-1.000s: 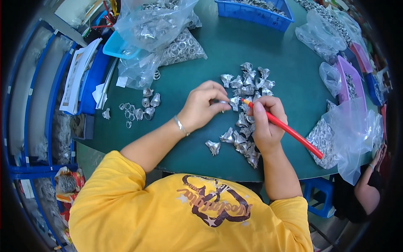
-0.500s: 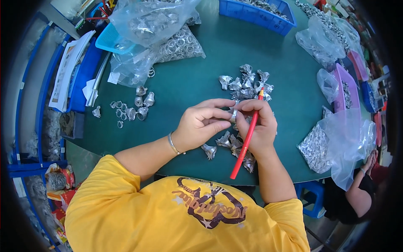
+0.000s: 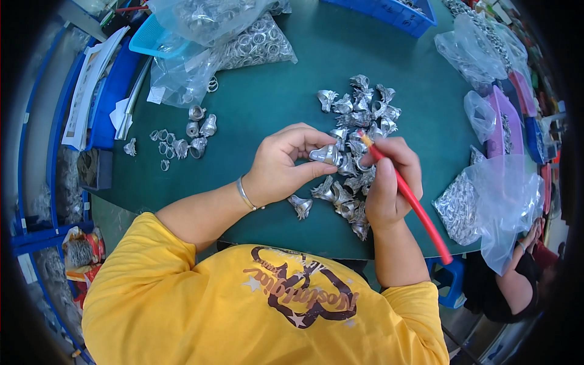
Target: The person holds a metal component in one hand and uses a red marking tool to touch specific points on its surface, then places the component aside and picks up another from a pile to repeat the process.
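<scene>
My left hand [image 3: 281, 161] pinches a chunky silver metal ring [image 3: 326, 155] between thumb and fingers, just above the green table. In my right hand [image 3: 394, 185] is a red pencil [image 3: 421, 214], its pale tip pointing up and left toward the loose rings, apart from the ring in my left hand. A heap of similar silver rings [image 3: 359, 115] spreads beyond and between my hands. More of them [image 3: 344, 207] lie on the near side, and one ring [image 3: 300, 207] lies a little apart, below my left hand.
A smaller ring group [image 3: 196, 129] lies at left, near a clear bag of rings [image 3: 258, 48]. A blue bin [image 3: 395, 15] stands at the far edge. Bags [image 3: 459, 204] and a pink basket [image 3: 502, 121] line the right side. Another person's arm [image 3: 517, 283] shows at lower right.
My hands have moved apart. The right one has shifted right and swung the pencil so its tip points up-left; the left one now shows the ring more fully.
</scene>
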Demonstrator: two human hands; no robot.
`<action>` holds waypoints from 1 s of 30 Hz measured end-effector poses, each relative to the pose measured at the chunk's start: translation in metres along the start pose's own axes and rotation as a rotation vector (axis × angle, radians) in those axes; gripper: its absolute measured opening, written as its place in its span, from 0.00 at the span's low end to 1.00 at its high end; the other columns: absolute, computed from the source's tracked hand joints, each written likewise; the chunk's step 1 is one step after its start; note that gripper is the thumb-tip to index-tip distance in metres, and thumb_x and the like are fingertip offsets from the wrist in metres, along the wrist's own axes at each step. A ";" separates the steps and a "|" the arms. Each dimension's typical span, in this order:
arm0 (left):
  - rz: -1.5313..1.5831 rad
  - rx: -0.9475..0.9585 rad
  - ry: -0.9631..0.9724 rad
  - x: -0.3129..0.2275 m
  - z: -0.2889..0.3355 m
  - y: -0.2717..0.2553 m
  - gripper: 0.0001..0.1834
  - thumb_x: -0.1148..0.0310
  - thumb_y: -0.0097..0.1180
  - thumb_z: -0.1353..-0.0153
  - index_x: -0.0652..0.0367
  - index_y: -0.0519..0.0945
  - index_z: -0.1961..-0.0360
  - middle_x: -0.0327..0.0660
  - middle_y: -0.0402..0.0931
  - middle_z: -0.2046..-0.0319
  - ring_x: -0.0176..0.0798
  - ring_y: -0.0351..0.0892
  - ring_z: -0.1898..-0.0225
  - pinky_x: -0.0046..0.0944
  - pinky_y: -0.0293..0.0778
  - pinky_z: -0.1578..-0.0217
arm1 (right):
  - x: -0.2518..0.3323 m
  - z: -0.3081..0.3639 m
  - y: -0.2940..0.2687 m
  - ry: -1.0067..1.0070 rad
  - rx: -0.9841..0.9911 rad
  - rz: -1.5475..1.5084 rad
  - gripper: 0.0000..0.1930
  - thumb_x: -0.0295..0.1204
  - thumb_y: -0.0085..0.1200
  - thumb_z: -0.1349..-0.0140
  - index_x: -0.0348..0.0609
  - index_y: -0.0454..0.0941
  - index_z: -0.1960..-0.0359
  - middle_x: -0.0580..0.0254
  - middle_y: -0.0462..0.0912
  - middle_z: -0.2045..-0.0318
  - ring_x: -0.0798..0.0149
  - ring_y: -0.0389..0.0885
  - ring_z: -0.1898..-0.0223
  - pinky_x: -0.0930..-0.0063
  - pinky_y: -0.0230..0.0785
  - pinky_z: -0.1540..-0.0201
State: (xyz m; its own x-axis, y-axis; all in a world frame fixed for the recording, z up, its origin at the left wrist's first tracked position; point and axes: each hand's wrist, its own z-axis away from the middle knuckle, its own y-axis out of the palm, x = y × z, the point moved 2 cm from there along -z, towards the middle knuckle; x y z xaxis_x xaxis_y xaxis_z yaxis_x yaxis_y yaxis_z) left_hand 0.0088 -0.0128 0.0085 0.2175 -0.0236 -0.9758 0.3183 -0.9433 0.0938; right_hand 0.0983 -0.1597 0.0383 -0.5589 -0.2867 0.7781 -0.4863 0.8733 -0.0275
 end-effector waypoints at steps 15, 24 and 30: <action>-0.282 0.054 0.078 -0.007 0.000 -0.003 0.18 0.84 0.65 0.54 0.66 0.78 0.60 0.41 0.73 0.62 0.30 0.76 0.62 0.27 0.74 0.62 | -0.001 -0.002 0.004 -0.169 0.218 0.202 0.06 0.19 0.56 0.53 0.41 0.73 0.74 0.61 0.75 0.79 0.60 0.72 0.76 0.69 0.61 0.67; -0.257 -0.023 0.094 -0.002 0.000 0.000 0.16 0.79 0.69 0.56 0.64 0.80 0.64 0.39 0.75 0.68 0.29 0.76 0.69 0.26 0.73 0.68 | 0.001 -0.004 0.004 -0.173 0.223 0.228 0.06 0.18 0.56 0.54 0.42 0.73 0.75 0.62 0.74 0.80 0.60 0.72 0.77 0.68 0.61 0.67; -0.240 -0.041 0.054 0.001 0.001 -0.002 0.16 0.78 0.69 0.56 0.64 0.80 0.64 0.39 0.75 0.68 0.28 0.76 0.69 0.26 0.73 0.68 | 0.002 -0.004 0.005 -0.176 0.239 0.237 0.06 0.18 0.56 0.54 0.42 0.73 0.75 0.62 0.74 0.80 0.60 0.72 0.77 0.68 0.61 0.67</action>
State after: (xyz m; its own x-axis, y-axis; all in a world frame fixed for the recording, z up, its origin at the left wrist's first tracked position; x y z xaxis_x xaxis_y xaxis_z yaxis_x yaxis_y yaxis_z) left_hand 0.0079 -0.0116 0.0076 0.1793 0.2185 -0.9592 0.4033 -0.9056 -0.1309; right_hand 0.0977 -0.1542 0.0418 -0.7715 -0.1691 0.6133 -0.4612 0.8128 -0.3560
